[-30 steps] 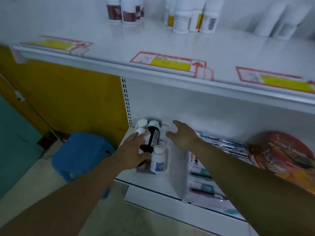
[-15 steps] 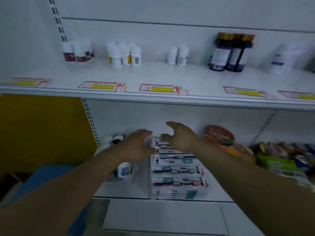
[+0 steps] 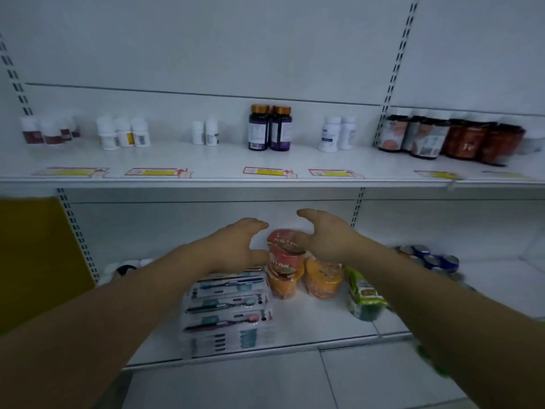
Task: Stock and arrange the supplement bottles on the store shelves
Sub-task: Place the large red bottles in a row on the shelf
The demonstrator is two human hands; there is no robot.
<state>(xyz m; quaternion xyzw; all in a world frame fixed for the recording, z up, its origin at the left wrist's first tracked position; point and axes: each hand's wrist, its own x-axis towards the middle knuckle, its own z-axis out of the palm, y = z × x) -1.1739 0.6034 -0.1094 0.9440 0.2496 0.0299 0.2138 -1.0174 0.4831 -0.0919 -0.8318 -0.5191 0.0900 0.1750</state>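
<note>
Two bare forearms, entering at seven and five o'clock, end in a bare left hand and right hand.

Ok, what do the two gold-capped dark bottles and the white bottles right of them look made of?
Dark bottles: glossy tinted plastic or glass, since their sides catch the light; I cannot tell which. Gold caps: metallic sheen, perhaps coated plastic. White bottles: opaque plastic, probably, with a dull, matte look.
</note>
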